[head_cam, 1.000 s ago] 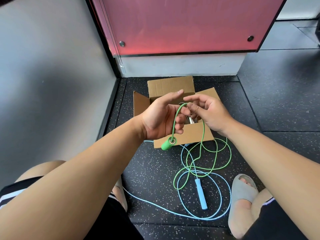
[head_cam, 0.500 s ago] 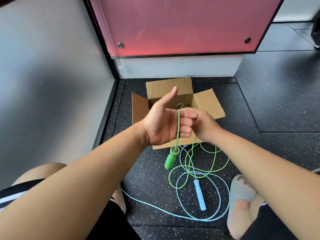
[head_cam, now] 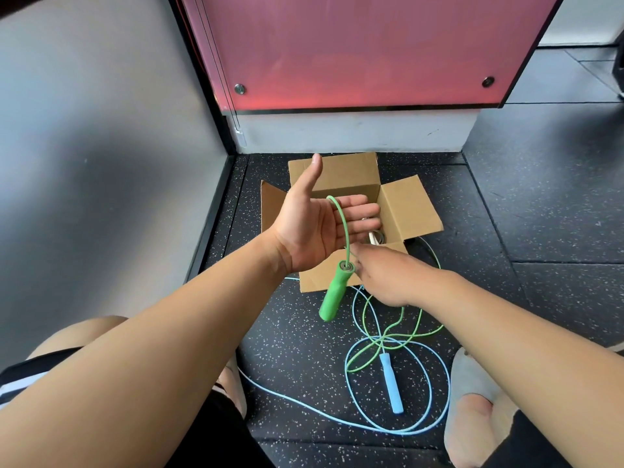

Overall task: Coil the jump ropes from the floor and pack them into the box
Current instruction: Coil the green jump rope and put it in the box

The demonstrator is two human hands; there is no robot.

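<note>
Left forearm point(head_cam: 162, 339) extends from the near left toward the far centre. Left hand point(head_cam: 320, 228) is palm-up, its fingers straight and pointing right, its thumb raised toward the far side. The green cord point(head_cam: 345, 228) lies across its palm. Right forearm point(head_cam: 506, 325) enters from the near right. Right hand point(head_cam: 385, 280) is back-up, just below the left palm, with fingers curled round the cord.
</note>
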